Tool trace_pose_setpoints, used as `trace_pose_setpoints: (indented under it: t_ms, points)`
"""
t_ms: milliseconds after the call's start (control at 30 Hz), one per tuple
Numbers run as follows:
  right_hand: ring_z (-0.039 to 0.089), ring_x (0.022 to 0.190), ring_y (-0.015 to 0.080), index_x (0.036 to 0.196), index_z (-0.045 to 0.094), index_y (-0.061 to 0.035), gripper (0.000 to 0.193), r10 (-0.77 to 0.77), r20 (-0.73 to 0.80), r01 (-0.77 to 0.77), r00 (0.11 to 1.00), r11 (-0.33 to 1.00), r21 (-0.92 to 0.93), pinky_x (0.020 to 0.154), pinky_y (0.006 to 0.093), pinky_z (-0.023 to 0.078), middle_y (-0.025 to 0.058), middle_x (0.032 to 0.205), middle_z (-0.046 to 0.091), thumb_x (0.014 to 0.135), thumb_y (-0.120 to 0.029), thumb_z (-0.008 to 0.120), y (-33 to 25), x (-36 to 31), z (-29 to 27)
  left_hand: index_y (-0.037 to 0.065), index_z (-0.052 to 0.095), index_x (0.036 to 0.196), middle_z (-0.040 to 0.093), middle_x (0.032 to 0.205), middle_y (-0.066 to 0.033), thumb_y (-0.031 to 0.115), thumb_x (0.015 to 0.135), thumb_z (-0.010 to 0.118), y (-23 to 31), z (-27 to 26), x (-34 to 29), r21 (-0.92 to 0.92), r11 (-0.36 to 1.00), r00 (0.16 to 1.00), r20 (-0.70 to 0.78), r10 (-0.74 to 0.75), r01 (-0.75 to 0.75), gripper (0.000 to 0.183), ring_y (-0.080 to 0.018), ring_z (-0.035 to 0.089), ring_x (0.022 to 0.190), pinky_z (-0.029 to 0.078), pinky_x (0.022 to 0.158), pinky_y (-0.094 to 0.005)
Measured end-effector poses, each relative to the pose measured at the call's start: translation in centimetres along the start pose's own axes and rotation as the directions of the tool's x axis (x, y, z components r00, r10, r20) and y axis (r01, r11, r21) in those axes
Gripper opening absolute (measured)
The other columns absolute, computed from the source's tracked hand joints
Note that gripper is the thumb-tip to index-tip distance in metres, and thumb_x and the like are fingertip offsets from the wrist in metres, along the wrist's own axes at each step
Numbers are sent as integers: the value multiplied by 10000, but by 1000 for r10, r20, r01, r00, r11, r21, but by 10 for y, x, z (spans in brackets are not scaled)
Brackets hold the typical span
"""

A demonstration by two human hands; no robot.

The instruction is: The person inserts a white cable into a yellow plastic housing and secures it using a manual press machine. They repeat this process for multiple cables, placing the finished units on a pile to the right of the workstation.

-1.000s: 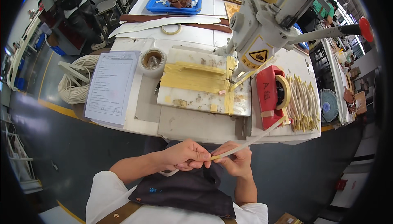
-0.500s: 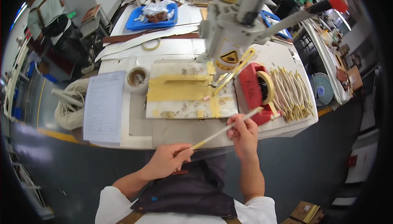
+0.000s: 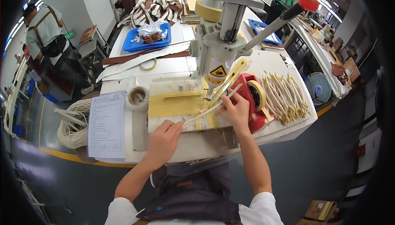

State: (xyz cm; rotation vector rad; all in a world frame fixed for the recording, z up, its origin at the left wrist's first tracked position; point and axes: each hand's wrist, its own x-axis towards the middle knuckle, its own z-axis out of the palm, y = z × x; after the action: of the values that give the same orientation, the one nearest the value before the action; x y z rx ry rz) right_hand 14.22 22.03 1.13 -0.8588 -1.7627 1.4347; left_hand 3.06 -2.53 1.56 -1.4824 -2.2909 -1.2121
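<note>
A short white cord [image 3: 210,110] with a yellowish part along it stretches slantwise between my hands, over the front of the tape-covered pale board [image 3: 177,106]. Its left end is pinched in the fingers of my left hand [image 3: 165,138], at the board's front edge. Close to its upper end, my right hand [image 3: 237,109] grips it between thumb and fingers, beside the red tape dispenser [image 3: 257,121]. Just behind the cord stands a grey hand press [image 3: 214,52] with a red-knobbed lever. A slim yellow-edged strip [image 3: 236,75] slants up at the press's foot.
Many yellow-tipped white cords [image 3: 286,97] lie bundled right of the dispenser. On the left are a printed sheet [image 3: 108,122], a tape roll [image 3: 137,96] and a coil of white cord [image 3: 74,128]. A blue tray [image 3: 164,44] sits farther back. Co-workers stand beyond.
Both hands have moved forward and up from the table's front edge, carrying the cord over the board near the press. The view has shifted slightly.
</note>
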Motion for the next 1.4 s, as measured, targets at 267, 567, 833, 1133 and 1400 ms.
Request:
trace_pose_setpoints:
  t_ms: [267,567,833,1133,1400]
  points:
    - [694,704,251,1083,675,82,213,-203,-61,155,977,881,-447,671,376,544,144,802,697,921,-56,693,7,34,22,63,721,1064,618,845,-44,76,848,722,-24,26,14,225,958,984,35,174,-177,217,-229,618,750,515,617,-361]
    - [630,982,414,1214,581,114,386,-370,228,390,900,456,-800,892,459,530,287,1241,613,878,-70,630,29,32,30,16,694,1110,593,844,-78,52,858,722,-23,33,14,81,975,976,88,199,-206,257,-255,601,766,516,663,-376]
    - [611,1021,465,1164,591,110,343,-335,221,369,916,484,-793,909,485,530,326,1310,577,871,-66,612,19,31,32,11,669,1135,568,906,-85,40,886,691,-23,41,22,41,971,969,85,230,-234,252,-261,603,772,519,681,-378]
    - [624,973,481,1030,623,98,239,-341,231,381,911,489,-785,873,512,544,330,1354,555,914,-108,587,23,36,28,66,682,1151,558,905,-65,69,891,691,-23,55,29,120,973,976,117,182,-196,260,-226,629,751,525,613,-351]
    - [628,993,485,1039,622,96,250,-274,226,342,935,526,-778,861,510,552,332,1371,542,916,-120,594,17,37,28,86,702,1114,578,869,-40,88,868,706,-24,58,33,147,968,978,70,197,-205,247,-214,632,745,522,600,-348]
